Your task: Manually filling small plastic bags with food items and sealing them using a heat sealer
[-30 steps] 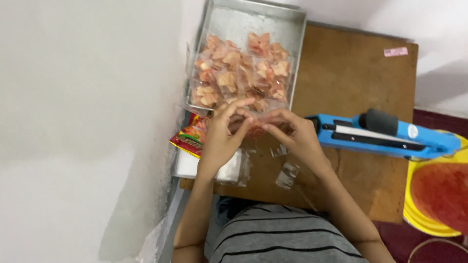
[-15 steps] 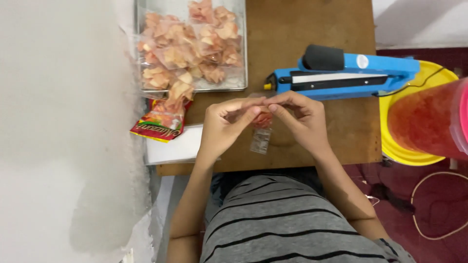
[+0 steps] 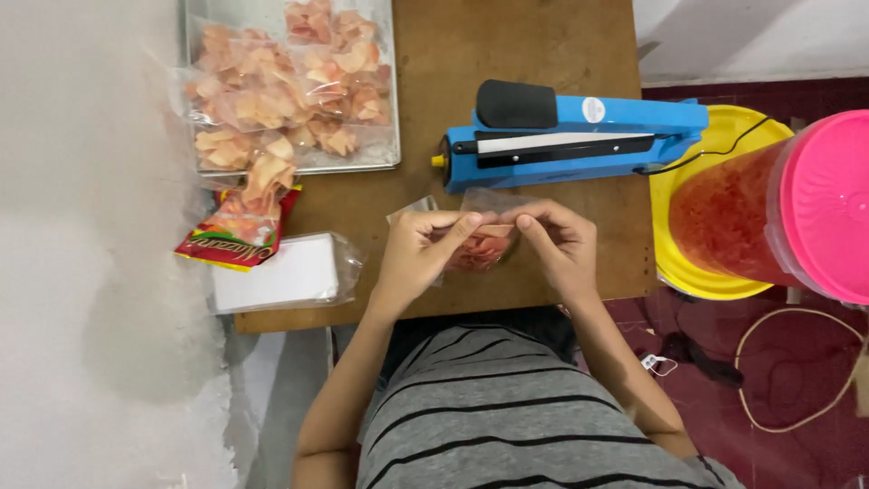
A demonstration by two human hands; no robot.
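My left hand and my right hand together pinch the top edge of a small clear plastic bag of orange-red chips, just above the brown table's near edge. Fingertips of both hands meet over the bag's mouth. A blue impulse sealer with a black handle lies right behind the hands, closed. A metal tray at the far left holds several filled clear bags of pale orange chips.
A stack of white cards in clear wrap and a red snack packet lie at the table's left edge. A pink-lidded tub of red chips rests on a yellow basin to the right. Cords lie on the dark red floor.
The view has shifted so the tray sits farther left and the sealer is nearer. My hands moved with the small bag from near the tray to in front of the sealer.
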